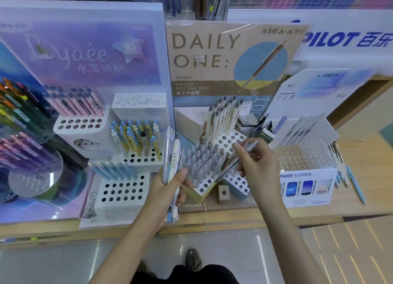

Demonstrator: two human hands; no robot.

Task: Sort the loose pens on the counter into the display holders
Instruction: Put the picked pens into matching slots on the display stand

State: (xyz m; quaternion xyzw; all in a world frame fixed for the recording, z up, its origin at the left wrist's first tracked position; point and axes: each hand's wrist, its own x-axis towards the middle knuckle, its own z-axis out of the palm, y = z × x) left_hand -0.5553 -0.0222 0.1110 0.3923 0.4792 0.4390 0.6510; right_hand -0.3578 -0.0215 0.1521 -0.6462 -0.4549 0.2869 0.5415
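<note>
My left hand (170, 188) grips a bundle of several loose pens (172, 156), white, clear and pale blue, held upright in front of the displays. My right hand (255, 162) pinches one clear grey pen (244, 152), slanted, its tip down over the white holed holder (204, 187) packed with grey-capped pens (202, 158). Behind it stands a second holder with cream pens (223, 116). A few loose pens (344, 173) lie on the wooden counter at the right, beside the clear acrylic holder (306, 156).
Left of my hands are white holed blocks with blue and yellow pens (138, 139), pale blue pens (114, 169) and pink pens (76, 103). Tall cardboard sign boards (212, 56) back the displays. A small brown cube (223, 193) sits near the counter's front edge (234, 222).
</note>
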